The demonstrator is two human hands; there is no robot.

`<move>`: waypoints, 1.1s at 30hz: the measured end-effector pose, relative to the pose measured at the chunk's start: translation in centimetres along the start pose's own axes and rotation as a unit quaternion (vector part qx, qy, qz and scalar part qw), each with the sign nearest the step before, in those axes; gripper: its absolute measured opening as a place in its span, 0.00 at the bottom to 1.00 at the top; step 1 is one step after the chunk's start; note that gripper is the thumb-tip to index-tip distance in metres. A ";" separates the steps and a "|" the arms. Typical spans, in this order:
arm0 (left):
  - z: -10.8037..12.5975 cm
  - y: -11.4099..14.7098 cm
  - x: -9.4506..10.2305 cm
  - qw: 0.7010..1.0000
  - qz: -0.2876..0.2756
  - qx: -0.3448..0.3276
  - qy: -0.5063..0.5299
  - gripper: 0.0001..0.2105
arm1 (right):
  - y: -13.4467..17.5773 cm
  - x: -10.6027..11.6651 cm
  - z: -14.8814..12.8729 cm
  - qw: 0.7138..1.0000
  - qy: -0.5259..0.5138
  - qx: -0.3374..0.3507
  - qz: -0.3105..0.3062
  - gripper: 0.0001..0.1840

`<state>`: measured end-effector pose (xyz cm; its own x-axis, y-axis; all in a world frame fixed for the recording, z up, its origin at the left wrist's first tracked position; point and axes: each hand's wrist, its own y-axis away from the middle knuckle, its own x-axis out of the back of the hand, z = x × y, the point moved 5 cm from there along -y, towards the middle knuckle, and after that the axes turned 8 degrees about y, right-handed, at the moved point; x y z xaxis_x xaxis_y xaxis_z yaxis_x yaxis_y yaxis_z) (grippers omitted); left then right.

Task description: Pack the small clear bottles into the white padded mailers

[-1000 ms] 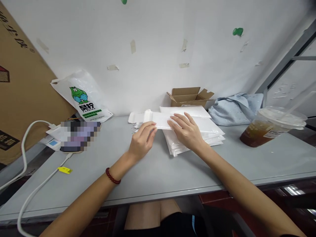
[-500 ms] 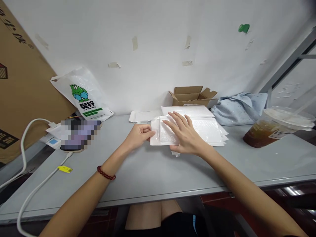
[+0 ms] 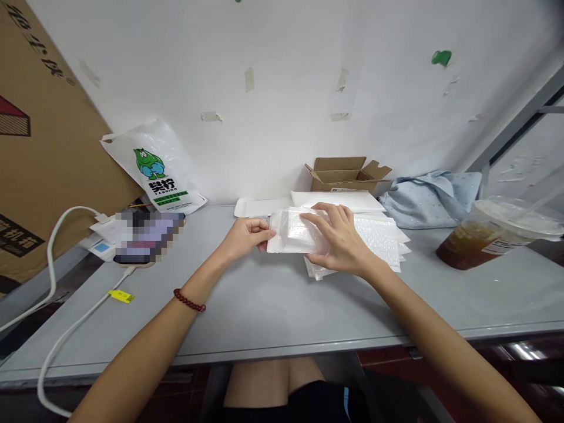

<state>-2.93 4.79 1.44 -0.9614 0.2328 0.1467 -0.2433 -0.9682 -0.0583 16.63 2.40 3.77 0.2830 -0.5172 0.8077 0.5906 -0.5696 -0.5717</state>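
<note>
A small white bubble mailer (image 3: 298, 232) is held between both hands, just above the grey table. My left hand (image 3: 252, 238) pinches its left end between thumb and fingers. Curved over its right part is my right hand (image 3: 339, 238), with the thumb at the near edge and the fingertips at the far edge. The mailer's middle looks raised and bulky; what is inside is hidden. Behind and to the right of the right hand lies a loose stack of white bubble mailers (image 3: 381, 238).
An open cardboard box (image 3: 341, 173) and a light blue cloth bag (image 3: 434, 197) stand by the wall. A drink cup (image 3: 480, 238) is at right. On the left are a phone (image 3: 152, 238) with a white cable (image 3: 79, 326), a white plastic bag (image 3: 158, 164) and a large carton (image 3: 48, 147).
My right hand has curled from lying spread over the mailer to gripping it across its edges. The left hand keeps its pinch. The camera view has shifted slightly.
</note>
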 end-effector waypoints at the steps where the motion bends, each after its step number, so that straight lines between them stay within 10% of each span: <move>1: 0.1 0.0 0.1 1.000 0.003 -0.001 -0.008 0.10 | 0.0 0.1 0.0 1.000 0.000 0.000 0.007 0.33; 9: -0.2 -0.3 4.3 0.986 0.060 0.024 -0.152 0.14 | 0.1 0.5 1.0 0.997 -0.030 -0.018 0.067 0.26; 17: -2.6 -0.8 4.9 0.901 0.042 0.032 -0.432 0.11 | 0.3 0.1 1.9 0.995 -0.065 -0.053 0.050 0.27; 24: -1.6 -0.5 4.5 0.938 -0.013 0.010 -0.345 0.12 | 0.1 -0.5 1.8 0.997 -0.060 -0.050 0.009 0.25; 33: 2.1 0.4 5.3 0.951 0.125 -0.142 -0.247 0.11 | 0.1 -0.7 1.7 0.997 -0.057 -0.051 -0.004 0.25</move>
<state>-7.88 5.45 4.31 -0.8337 -0.1398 0.5342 -0.1081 -0.9074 -0.4061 17.80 3.80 3.39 0.3656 -0.4403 0.8200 0.5144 -0.6387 -0.5723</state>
